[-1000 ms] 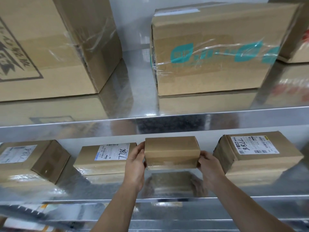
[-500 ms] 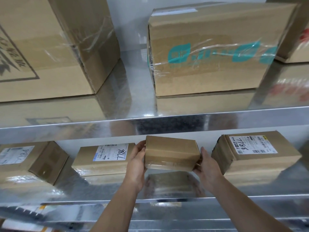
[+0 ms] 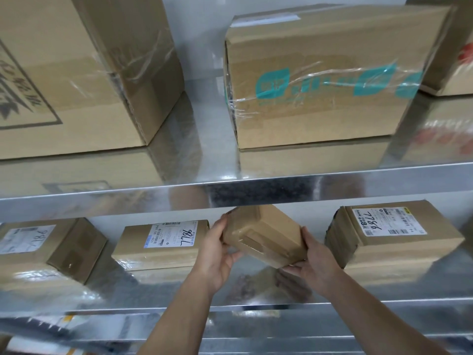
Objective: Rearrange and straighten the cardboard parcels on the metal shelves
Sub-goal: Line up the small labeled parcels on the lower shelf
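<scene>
1. The left hand point(image 3: 217, 249) and right hand point(image 3: 317, 260) grip a small parcel point(image 3: 266, 237) by its ends, fingers curled round it, holding it tilted clear of the lower shelf point(image 3: 256, 307).
2. It hangs between the left labelled parcel point(image 3: 158, 242) and the right labelled parcel point(image 3: 389, 237), both lying roughly square.
3. At far left, a skewed parcel point(image 3: 46, 249) looks not yet straightened.
4. On the upper shelf point(image 3: 256, 183), the large box point(image 3: 76, 73) sits angled beside the teal-printed box point(image 3: 320, 73); much of the job seems left.

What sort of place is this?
Likely a parcel depot or stockroom: metal shelves carry taped parcels, several with shipping labels and handwritten numbers; the left hand and right hand hold a small parcel.
</scene>
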Tool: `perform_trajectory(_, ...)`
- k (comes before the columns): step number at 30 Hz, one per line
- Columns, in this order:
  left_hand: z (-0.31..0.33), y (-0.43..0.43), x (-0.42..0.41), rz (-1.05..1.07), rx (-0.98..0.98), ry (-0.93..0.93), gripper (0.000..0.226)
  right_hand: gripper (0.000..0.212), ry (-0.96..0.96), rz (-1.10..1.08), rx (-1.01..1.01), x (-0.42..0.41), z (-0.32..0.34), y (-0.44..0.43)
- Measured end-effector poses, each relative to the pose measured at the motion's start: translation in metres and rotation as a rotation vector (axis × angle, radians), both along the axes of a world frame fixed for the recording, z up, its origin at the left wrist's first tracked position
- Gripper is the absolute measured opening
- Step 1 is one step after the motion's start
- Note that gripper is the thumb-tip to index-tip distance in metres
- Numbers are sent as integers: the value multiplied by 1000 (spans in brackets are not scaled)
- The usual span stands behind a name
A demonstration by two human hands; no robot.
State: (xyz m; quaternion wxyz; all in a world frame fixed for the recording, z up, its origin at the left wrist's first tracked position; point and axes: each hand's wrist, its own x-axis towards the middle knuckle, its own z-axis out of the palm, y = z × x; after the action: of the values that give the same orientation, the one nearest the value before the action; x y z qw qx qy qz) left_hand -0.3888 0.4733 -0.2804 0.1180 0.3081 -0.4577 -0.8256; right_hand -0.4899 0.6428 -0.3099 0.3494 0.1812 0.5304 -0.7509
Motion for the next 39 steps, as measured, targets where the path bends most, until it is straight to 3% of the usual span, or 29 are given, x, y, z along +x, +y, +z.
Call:
perform_trajectory(5, -7, 1, 1, 52, 125, -7, 44, 33, -46, -34, -50, 2, 1, 1)
perform_trajectory(8, -11, 8, 1, -5, 58, -75, 32, 33, -52, -13, -85, 6, 4, -2)
perform_trajectory(17, -9, 27, 3, -113, -8, -160, 37, 38, -48, 2, -50, 15, -7, -5)
perform_trajectory(23, -6, 27, 6, -170, -50, -237, 37, 39, 77, 139, 290, 11, -18, -4)
perform_trajectory(28, -8, 24, 6, -182, -23, -272, 41, 24, 389, 235, 598, 7, -16, -2)
perform_trajectory(39, -19, 17, 5, -198, -118, -306, 44, 39, 192, 195, 320, 17, -4, -3)
